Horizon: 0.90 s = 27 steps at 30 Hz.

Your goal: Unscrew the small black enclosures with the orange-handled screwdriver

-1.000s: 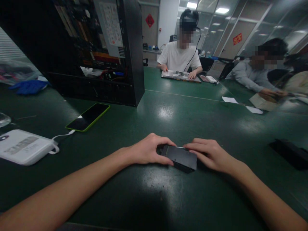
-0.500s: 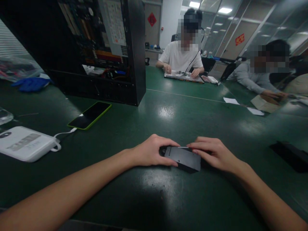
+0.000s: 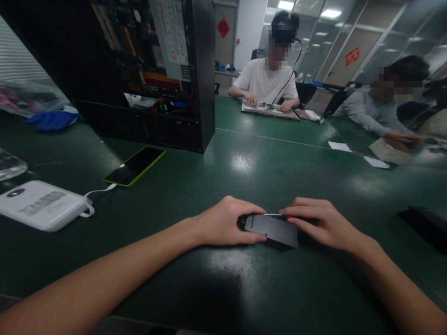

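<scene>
A small dark grey box-shaped part [image 3: 275, 229] with a flat top and small holes rests on the green table [image 3: 240, 181]. My left hand [image 3: 228, 223] is closed around its left end, thumb on the near side and fingers on the far side. At its far right edge, my right hand [image 3: 316, 218] pinches with thumb and fingertips together. A thin pale strip and a spot of red show by those fingertips, but what they hold is too small to make out.
An open black computer case [image 3: 206, 93] stands at the back left. Left of me lie a phone [image 3: 136, 166], a cabled white power bank [image 3: 45, 207] and a blue glove [image 3: 52, 121]. A black object [image 3: 426, 228] lies right. Two people [image 3: 268, 83] work across the table.
The whole view has shifted slightly, so things appear a little further right. Both hands keep nearly the same hold on the dark grey part.
</scene>
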Motion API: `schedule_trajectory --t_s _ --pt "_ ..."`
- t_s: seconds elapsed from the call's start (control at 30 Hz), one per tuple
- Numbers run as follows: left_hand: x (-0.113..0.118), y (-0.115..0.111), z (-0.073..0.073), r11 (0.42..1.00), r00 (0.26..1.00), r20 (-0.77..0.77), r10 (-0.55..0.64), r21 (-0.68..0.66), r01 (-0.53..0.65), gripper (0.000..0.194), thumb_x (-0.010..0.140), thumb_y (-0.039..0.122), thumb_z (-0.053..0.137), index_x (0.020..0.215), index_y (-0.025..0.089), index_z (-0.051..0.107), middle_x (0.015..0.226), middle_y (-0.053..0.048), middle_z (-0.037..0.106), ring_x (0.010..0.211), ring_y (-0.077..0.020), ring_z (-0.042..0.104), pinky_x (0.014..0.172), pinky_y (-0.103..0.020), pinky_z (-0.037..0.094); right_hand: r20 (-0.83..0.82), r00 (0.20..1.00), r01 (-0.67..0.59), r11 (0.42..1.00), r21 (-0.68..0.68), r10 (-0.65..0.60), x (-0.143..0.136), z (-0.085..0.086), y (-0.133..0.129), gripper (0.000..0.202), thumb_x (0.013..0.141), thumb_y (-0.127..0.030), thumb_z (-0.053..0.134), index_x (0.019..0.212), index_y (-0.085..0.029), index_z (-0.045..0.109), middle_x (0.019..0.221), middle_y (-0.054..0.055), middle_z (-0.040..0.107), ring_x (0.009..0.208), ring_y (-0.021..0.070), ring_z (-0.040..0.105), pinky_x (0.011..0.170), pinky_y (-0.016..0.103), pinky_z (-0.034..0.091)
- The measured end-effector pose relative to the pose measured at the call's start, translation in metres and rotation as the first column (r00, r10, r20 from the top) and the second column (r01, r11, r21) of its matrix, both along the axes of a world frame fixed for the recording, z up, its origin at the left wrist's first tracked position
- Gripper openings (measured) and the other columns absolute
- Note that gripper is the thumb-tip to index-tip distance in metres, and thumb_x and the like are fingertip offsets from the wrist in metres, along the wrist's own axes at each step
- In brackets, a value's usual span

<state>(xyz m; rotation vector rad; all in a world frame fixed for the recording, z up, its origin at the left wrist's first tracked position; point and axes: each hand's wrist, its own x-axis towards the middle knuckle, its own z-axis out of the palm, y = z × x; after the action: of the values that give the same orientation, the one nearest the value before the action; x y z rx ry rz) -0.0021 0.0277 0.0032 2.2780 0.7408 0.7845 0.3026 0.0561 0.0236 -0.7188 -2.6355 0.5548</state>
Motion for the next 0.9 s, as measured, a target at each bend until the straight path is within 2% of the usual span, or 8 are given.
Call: schedule_trajectory --t_s 0.17,0.37,0.47,0.53,0.6,0.77,0.9 --pt "-0.010 0.005 0.008 0.994 0.993 -0.042 -0.108 0.015 0.109 0.052 0.091 0.039 0.080 0.136 0.016 0.070 0.129 -0.012 0.076 0.112 -0.0251 0.076 0.097 -0.031 0.057 0.052 0.999 -0.009 0.999 -0.032 0.011 0.000 0.001 0.001 0.026 0.106 -0.025 0.055 0.125 -0.023 0.072 0.105 0.006 0.070 0.091 0.0144 0.066 0.078 0.028 0.050" --pt "-0.007 0.006 0.008 0.996 0.995 0.041 -0.092 -0.012 0.093 0.038 0.098 0.035 0.073 0.131 0.017 0.075 0.122 -0.010 0.079 0.107 -0.0226 0.076 0.095 -0.030 0.056 0.059 0.998 -0.023 0.999 -0.044 0.025 -0.001 0.007 -0.001 0.027 0.106 -0.027 0.055 0.126 -0.022 0.072 0.103 0.007 0.070 0.089 0.0148 0.066 0.076 0.027 0.050" --pt "-0.003 0.006 0.004 0.997 0.996 0.086 0.038 -0.071 -0.032 0.028 0.104 0.031 0.063 0.121 0.016 0.080 0.109 -0.007 0.083 0.093 -0.0190 0.078 0.082 -0.027 0.057 0.048 0.999 -0.007 0.999 -0.034 0.009 -0.001 0.008 0.000 0.025 0.106 -0.029 0.054 0.120 -0.021 0.074 0.098 0.006 0.070 0.085 0.0141 0.066 0.074 0.027 0.050" --pt "-0.002 0.008 0.002 0.982 0.981 0.100 0.169 -0.107 -0.158 0.030 0.106 0.033 0.059 0.111 0.017 0.083 0.092 -0.004 0.083 0.076 -0.0166 0.075 0.069 -0.026 0.054 0.043 0.999 0.013 1.000 -0.013 -0.012 0.001 0.008 0.001 0.025 0.106 -0.030 0.055 0.117 -0.021 0.075 0.096 0.006 0.070 0.082 0.0139 0.065 0.071 0.026 0.050" --pt "-0.003 0.012 0.000 0.957 0.954 0.123 0.274 -0.132 -0.258 0.032 0.105 0.036 0.059 0.102 0.017 0.084 0.082 -0.002 0.081 0.069 -0.0157 0.071 0.062 -0.025 0.050 0.039 0.998 0.046 0.999 0.005 -0.046 0.005 0.007 0.003 0.025 0.105 -0.031 0.055 0.117 -0.021 0.076 0.094 0.005 0.070 0.078 0.0139 0.065 0.068 0.026 0.049" --pt "-0.010 0.026 -0.002 0.890 0.875 0.171 0.453 -0.144 -0.432 0.028 0.100 0.039 0.065 0.097 0.018 0.084 0.092 -0.003 0.083 0.083 -0.0199 0.075 0.076 -0.030 0.054 0.023 0.982 0.185 0.982 0.045 -0.186 0.014 0.006 0.010 0.027 0.105 -0.036 0.055 0.115 -0.020 0.075 0.099 0.007 0.074 0.081 0.0160 0.068 0.068 0.028 0.052" --pt "-0.017 0.035 -0.005 0.867 0.866 0.067 0.496 -0.091 -0.490 0.020 0.097 0.031 0.069 0.098 0.019 0.084 0.098 -0.004 0.084 0.088 -0.0220 0.077 0.083 -0.033 0.056 0.053 0.964 0.254 0.960 0.115 -0.261 0.016 0.003 0.014 0.030 0.105 -0.037 0.055 0.116 -0.018 0.074 0.101 0.008 0.075 0.084 0.0179 0.070 0.071 0.030 0.055"
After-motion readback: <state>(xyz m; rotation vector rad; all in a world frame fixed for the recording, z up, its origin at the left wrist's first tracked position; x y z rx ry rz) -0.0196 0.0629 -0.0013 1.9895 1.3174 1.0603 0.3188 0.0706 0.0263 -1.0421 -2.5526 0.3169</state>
